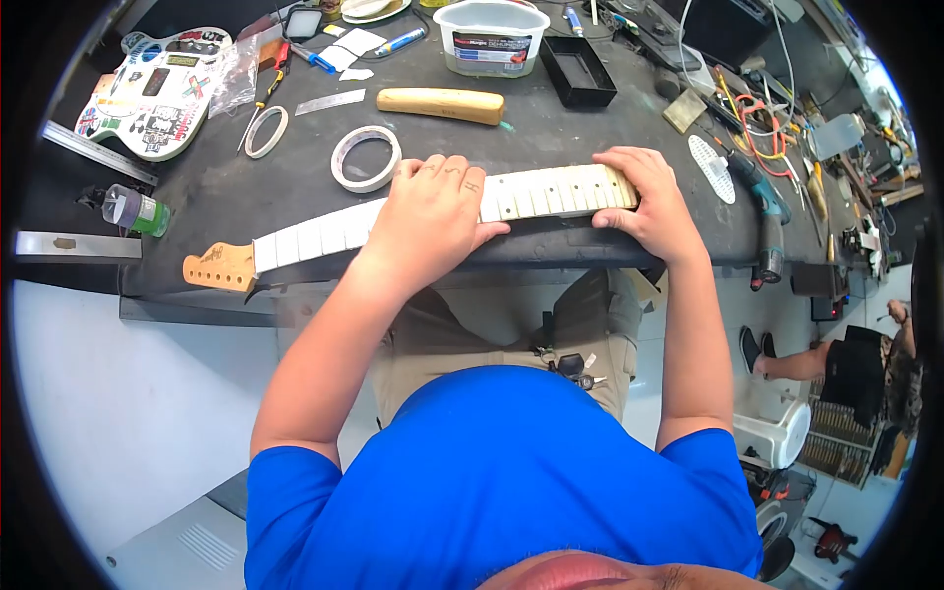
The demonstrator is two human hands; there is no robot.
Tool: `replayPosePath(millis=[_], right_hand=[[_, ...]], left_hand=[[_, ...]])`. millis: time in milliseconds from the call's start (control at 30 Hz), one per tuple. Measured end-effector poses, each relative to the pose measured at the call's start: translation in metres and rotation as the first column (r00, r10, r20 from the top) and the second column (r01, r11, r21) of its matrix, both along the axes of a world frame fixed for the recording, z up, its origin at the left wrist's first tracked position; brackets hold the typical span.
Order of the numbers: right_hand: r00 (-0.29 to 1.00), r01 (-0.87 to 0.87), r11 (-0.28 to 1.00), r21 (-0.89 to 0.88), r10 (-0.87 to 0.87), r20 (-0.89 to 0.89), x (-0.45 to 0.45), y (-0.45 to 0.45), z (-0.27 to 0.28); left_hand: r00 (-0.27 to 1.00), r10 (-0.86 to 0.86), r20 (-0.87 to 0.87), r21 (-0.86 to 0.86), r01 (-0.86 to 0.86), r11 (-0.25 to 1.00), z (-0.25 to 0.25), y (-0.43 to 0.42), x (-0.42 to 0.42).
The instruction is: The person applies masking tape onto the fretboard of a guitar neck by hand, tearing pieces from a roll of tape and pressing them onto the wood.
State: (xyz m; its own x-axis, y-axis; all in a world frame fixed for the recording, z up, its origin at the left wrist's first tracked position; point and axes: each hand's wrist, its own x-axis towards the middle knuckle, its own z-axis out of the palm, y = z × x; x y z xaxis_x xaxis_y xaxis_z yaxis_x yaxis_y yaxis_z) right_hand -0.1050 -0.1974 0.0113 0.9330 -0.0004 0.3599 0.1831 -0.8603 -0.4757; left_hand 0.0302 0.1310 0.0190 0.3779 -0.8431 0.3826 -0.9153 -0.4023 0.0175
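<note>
A guitar neck (pixel 538 197) lies along the front edge of the bench, fretboard up. White strips, apparently masking tape, cover the spaces between frets over much of its length; the body end looks more yellowed. Its wooden headstock (pixel 220 266) points left. My left hand (pixel 433 211) grips the neck near its middle, fingers over the far side and thumb along the near edge. At the body end, my right hand (pixel 649 202) holds the neck between fingers and thumb. Just beyond my left hand is a roll of tape (pixel 340 160). The neck's underside is hidden.
Behind the neck lie a wooden block (pixel 441 105), a metal strip (pixel 330 101) and a second tape roll (pixel 250 138). A plastic tub (pixel 492 49) and black tray (pixel 578 74) stand farther back. A drill (pixel 765 211) lies right; a stickered guitar body (pixel 152 93) left.
</note>
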Motion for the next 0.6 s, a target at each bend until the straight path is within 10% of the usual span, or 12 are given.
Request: replayPosePath(millis=[267,600], right_hand=[[1.0,-0.001,0.999,-0.047,-0.001,-0.027,-0.005,0.007,0.005],[0.995,-0.053,0.987,0.154,0.065,-0.078,-0.003,-0.012,0.0]], left_hand=[[0.973,0.08,-0.215,0.135,-0.051,0.99,0.025,0.001,-0.001],[0.937,-0.158,-0.312,-0.085,0.139,0.987,0.019,-0.086,-0.02]])
